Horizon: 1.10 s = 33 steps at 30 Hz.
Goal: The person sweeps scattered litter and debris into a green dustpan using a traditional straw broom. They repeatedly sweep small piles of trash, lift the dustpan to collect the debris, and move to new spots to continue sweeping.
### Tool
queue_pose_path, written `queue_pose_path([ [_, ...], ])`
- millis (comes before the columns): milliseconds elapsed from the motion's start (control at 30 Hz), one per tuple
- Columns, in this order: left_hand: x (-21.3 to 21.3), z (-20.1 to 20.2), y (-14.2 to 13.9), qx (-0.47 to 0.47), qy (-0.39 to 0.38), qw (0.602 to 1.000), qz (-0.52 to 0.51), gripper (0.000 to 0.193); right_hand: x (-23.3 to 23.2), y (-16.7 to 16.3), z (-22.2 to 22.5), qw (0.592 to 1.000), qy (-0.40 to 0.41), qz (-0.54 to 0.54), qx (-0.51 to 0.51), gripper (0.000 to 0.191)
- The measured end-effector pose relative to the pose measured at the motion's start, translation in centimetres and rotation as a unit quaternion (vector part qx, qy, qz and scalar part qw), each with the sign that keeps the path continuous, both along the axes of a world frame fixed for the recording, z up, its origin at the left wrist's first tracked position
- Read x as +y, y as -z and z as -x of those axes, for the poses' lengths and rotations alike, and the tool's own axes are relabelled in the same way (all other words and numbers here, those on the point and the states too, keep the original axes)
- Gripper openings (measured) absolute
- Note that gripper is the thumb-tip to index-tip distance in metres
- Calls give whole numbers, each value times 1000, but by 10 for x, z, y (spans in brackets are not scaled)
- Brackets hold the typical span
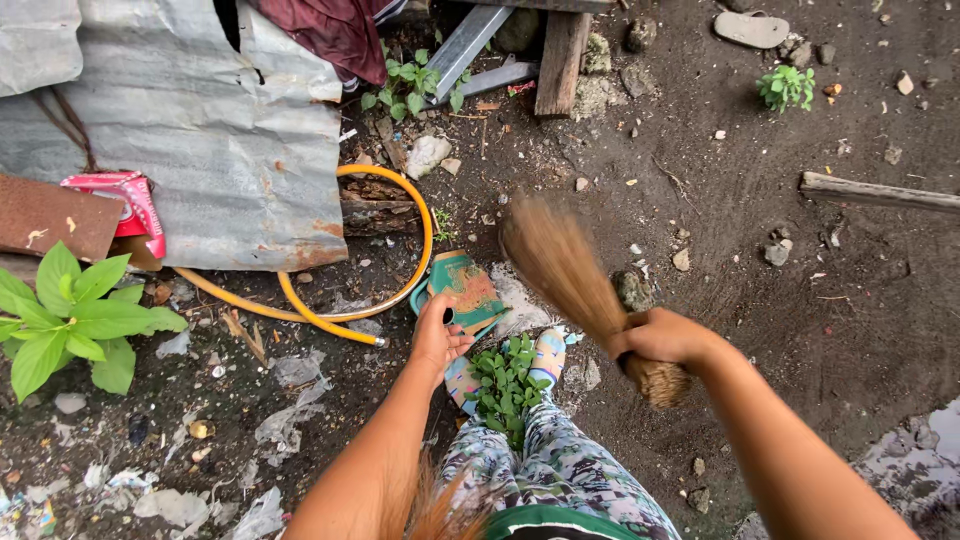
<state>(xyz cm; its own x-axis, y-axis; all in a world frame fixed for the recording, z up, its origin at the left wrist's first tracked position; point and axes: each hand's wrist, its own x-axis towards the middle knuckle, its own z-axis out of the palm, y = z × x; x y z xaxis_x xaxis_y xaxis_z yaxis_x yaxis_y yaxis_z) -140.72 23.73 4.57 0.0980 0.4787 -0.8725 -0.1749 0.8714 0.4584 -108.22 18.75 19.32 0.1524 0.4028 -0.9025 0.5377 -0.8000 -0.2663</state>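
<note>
Right hand [662, 337] gripping broom [570, 275], left hand [436, 338] on dustpan [464, 290].

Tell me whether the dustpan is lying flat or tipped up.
Tipped up: the left hand holds the dustpan by its edge, tilted on the dirt.

Bent grey tin sheet [220, 140] lies top left. Yellow hose [330, 310] loops out from under it. Red wrapper [125, 195] sits on rusty plate [45, 215]. Big leafy plant [70, 315] at left edge. Wood plank [560, 60] up top. Long stick [875, 192] at right. Small stones scattered over dark dirt [760, 300].
</note>
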Motion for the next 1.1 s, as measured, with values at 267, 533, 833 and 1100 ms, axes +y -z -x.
queue_pose_path([
  [267,7,-8,19,-84,-56,994,34,55,-27,-87,-32,991,-124,14,41,89],
  [533,21,-44,-17,-119,-50,992,-18,46,-40,-134,-142,994,82,40,-62,80],
  [833,101,-159,-21,-141,-67,986,-53,54,50,-4,-262,948,287,-133,-43,54],
  [1100,143,-244,15,-78,-17,996,-42,61,101,90,-238,976,211,-53,25,47],
])
